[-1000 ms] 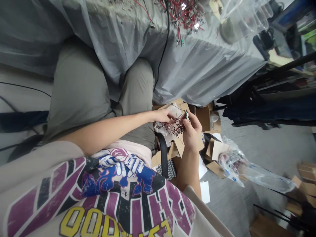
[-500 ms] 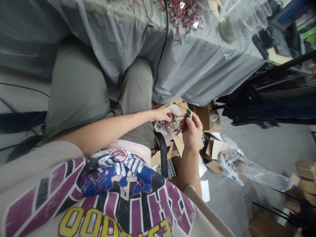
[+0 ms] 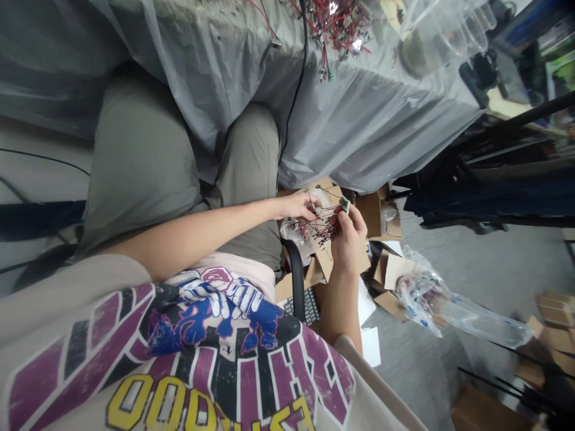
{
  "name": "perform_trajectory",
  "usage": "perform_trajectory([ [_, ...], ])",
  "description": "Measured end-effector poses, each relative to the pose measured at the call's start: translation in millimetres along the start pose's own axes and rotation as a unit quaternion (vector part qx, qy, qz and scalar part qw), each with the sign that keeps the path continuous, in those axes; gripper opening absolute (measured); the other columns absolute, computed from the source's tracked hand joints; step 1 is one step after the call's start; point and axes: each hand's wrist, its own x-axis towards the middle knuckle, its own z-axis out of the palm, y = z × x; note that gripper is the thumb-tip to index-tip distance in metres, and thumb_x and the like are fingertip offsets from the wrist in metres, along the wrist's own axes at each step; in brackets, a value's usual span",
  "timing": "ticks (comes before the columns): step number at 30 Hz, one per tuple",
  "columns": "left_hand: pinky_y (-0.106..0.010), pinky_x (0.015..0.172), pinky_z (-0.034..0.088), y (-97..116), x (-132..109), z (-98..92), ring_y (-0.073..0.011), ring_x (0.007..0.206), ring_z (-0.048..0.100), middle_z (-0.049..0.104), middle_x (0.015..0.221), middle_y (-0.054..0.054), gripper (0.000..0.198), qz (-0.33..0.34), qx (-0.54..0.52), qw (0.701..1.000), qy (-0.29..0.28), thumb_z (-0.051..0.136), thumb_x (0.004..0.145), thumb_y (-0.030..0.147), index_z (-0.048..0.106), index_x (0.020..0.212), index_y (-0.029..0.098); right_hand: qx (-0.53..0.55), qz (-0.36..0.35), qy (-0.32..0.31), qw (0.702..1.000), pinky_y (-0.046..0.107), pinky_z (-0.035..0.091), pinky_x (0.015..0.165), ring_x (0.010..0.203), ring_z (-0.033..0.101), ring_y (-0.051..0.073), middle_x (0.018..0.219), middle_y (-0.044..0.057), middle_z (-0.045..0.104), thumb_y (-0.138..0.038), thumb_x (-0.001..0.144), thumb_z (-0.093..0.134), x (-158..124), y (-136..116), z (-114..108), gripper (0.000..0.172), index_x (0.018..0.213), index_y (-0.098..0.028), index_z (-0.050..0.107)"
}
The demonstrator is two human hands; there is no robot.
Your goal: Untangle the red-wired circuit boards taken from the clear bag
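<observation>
My right hand (image 3: 350, 236) is closed around a bundle of thin red and black wires (image 3: 331, 232). Small green circuit boards (image 3: 345, 205) stick up at its thumb and fingertips. Facing it from the left, my left hand (image 3: 300, 206) has its fingers curled at the wires that stretch across between the two hands. Its fingertips seem to grip some of these wires, though the exact contact is too small to make out. Loose wire ends with tiny dark tips hang below both hands, over a clear plastic bag (image 3: 294, 230).
A grey-covered table (image 3: 372, 108) bears a heap of red wires (image 3: 339, 24) and clear plastic cups (image 3: 442, 36). Open cardboard boxes (image 3: 372, 212) lie beneath my hands. A black chair armrest (image 3: 295, 281) is close by. A plastic bag (image 3: 431, 293) lies on the floor at right.
The fingers of my left hand have spread slightly and shifted a little right among the wires. My right hand still holds the bundle and has turned only slightly.
</observation>
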Motion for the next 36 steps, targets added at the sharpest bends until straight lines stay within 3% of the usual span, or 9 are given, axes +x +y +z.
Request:
perform_trajectory([
  [4, -0.027, 0.073, 0.056, 2.8, -0.8, 0.0, -0.0132, 0.082, 0.065, 0.069, 0.096, 0.000, 0.027, 0.014, -0.003, 1.000, 0.004, 0.077, 0.083, 0.003, 0.066, 0.106, 0.014, 0.015, 0.007, 0.006, 1.000, 0.039, 0.058, 0.091, 0.091, 0.070, 0.020, 0.107, 0.003, 0.077, -0.041, 0.087, 0.079, -1.2, 0.4, -0.2, 0.030, 0.115, -0.029, 0.079],
  [11, -0.023, 0.064, 0.051, 6.9, -6.7, -0.1, -0.0107, 0.072, 0.060, 0.066, 0.086, 0.002, 0.013, -0.023, 0.036, 0.998, -0.048, 0.077, 0.087, 0.006, 0.065, 0.089, 0.013, 0.040, 0.011, 0.007, 0.999, 0.037, 0.057, 0.092, 0.091, 0.069, 0.019, 0.103, 0.002, 0.077, -0.038, 0.088, 0.079, -3.2, -2.9, 7.6, 0.023, 0.108, -0.028, 0.080],
  [16, -0.026, 0.069, 0.054, 8.0, -6.4, -0.7, -0.0128, 0.077, 0.064, 0.067, 0.088, 0.001, 0.017, -0.021, 0.060, 0.998, -0.029, 0.076, 0.087, 0.005, 0.068, 0.100, 0.013, 0.042, 0.010, -0.002, 0.999, 0.035, 0.056, 0.091, 0.094, 0.068, 0.019, 0.107, 0.003, 0.076, -0.040, 0.089, 0.080, -6.7, -1.2, 13.6, 0.026, 0.111, -0.028, 0.078],
  [21, -0.028, 0.074, 0.055, 11.2, -6.9, -0.2, -0.0131, 0.079, 0.063, 0.067, 0.088, 0.001, 0.009, 0.002, 0.073, 0.997, -0.009, 0.077, 0.091, 0.010, 0.069, 0.094, 0.013, 0.050, 0.003, -0.004, 0.999, 0.031, 0.054, 0.084, 0.085, 0.063, 0.015, 0.102, 0.001, 0.071, -0.039, 0.091, 0.078, -0.5, -2.8, 8.5, 0.026, 0.113, -0.027, 0.076],
  [31, -0.025, 0.066, 0.047, 14.7, -9.0, 2.6, -0.0123, 0.074, 0.061, 0.066, 0.083, 0.001, 0.015, 0.012, 0.006, 1.000, 0.007, 0.081, 0.086, 0.017, 0.070, 0.095, 0.014, 0.048, -0.006, -0.004, 0.999, 0.030, 0.051, 0.080, 0.078, 0.058, 0.013, 0.095, -0.001, 0.065, -0.036, 0.092, 0.076, 8.6, -7.8, 1.4, 0.024, 0.115, -0.027, 0.074],
  [36, -0.029, 0.070, 0.048, 20.4, -9.3, -0.1, -0.0131, 0.076, 0.063, 0.067, 0.086, -0.003, 0.026, 0.014, -0.063, 0.998, 0.014, 0.087, 0.079, 0.032, 0.069, 0.088, 0.016, 0.026, 0.006, -0.043, 0.999, 0.030, 0.051, 0.076, 0.078, 0.060, 0.014, 0.097, 0.000, 0.068, -0.039, 0.092, 0.078, 2.3, -8.8, 4.6, 0.026, 0.114, -0.027, 0.075],
])
